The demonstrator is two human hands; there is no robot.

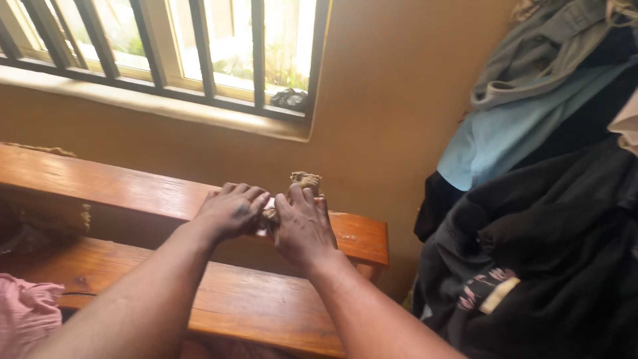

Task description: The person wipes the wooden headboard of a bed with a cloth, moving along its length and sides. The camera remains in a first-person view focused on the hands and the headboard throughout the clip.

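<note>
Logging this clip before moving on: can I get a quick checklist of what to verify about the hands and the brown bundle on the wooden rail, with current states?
1. Left hand on the wooden rail: ok, resting on top.
2. Right hand on the rail beside it: ok, fingertips close together.
3. Brown bundle in view: ok, only partly, behind the right hand.
4. Grip on the bundle: cannot tell, fingers hide the contact.
5. Hanging clothes apart from both hands: ok.
6. What the bundle is: cannot tell.
</note>
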